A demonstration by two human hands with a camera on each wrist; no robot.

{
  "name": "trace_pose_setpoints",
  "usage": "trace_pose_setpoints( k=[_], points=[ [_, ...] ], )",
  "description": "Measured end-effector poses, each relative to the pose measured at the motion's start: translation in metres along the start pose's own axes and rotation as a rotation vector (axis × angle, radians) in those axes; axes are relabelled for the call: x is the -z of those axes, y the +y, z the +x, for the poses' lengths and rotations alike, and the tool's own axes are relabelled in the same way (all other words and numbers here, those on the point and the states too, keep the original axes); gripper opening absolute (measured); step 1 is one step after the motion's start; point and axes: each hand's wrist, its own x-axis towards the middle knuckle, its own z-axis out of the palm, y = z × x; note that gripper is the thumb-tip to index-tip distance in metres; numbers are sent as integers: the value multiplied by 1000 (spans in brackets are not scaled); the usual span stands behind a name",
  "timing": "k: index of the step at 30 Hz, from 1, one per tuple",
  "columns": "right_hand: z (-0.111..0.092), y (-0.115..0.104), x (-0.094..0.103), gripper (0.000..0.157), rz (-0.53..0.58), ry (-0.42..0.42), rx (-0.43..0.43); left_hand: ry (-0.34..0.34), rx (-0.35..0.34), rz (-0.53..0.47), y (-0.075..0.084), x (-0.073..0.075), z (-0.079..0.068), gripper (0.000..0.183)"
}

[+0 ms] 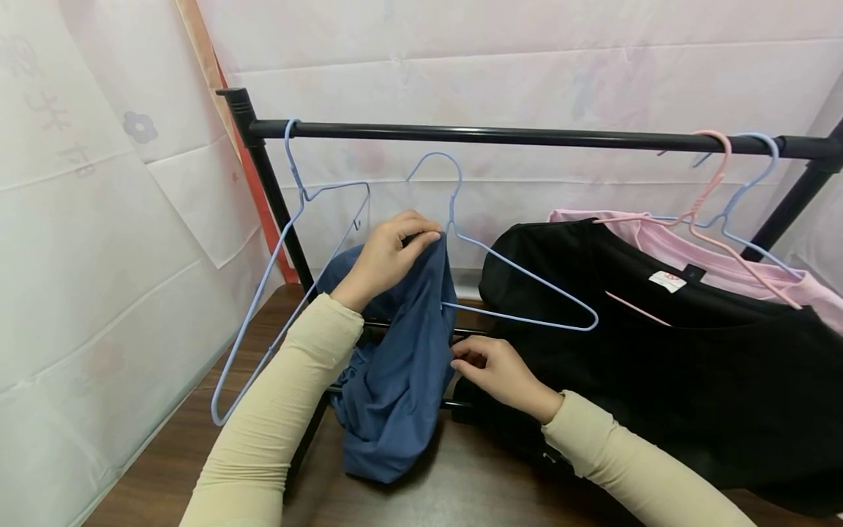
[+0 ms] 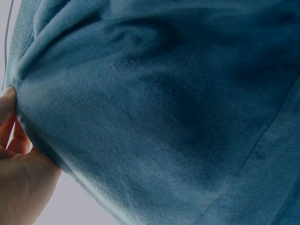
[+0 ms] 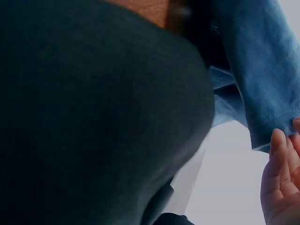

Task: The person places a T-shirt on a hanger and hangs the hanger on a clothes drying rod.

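My left hand (image 1: 391, 256) pinches the top edge of a blue garment (image 1: 405, 395) between thumb and fingers; in the left wrist view its cloth (image 2: 140, 112) fills most of the picture. A light blue hanger (image 1: 527, 274) has its left part hidden in the garment, while its right arm sticks out. Its hook stands in front of and below the rail. Lower down, my right hand (image 1: 503, 373) pinches the garment's right edge. The right wrist view shows those fingers (image 3: 276, 164) at the hem.
An empty light blue hanger (image 1: 253, 300) hangs from the black rail (image 1: 461, 134) at left, beside my left forearm. On the right, a black top (image 1: 658, 380) hangs on a pink hanger (image 1: 707, 190), before a pink top (image 1: 678, 241) on a blue hanger. Below lies a brown wooden surface (image 1: 487, 476).
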Motion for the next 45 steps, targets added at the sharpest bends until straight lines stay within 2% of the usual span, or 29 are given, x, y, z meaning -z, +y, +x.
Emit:
trace_pose_setpoints(
  k=[9,14,19,32,40,45],
  points=[
    [-7,8,-1,9,-3,-47,-12,15,35,9,0,2,-1,21],
    [-9,12,7,9,-11,8,19,26,70,1,-2,3,-3,21],
    [-7,10,23,8,-48,92,37,39,93,-8,-2,6,-4,22],
    [3,-11,78,15,-101,332,138,88,66,-5,-7,10,-6,23],
    [7,-20,115,17,-190,405,197,149,34,-44,-10,11,-5,22],
    [4,-17,121,18,-250,373,210,186,20,-60,-12,13,-5,22]
  ],
)
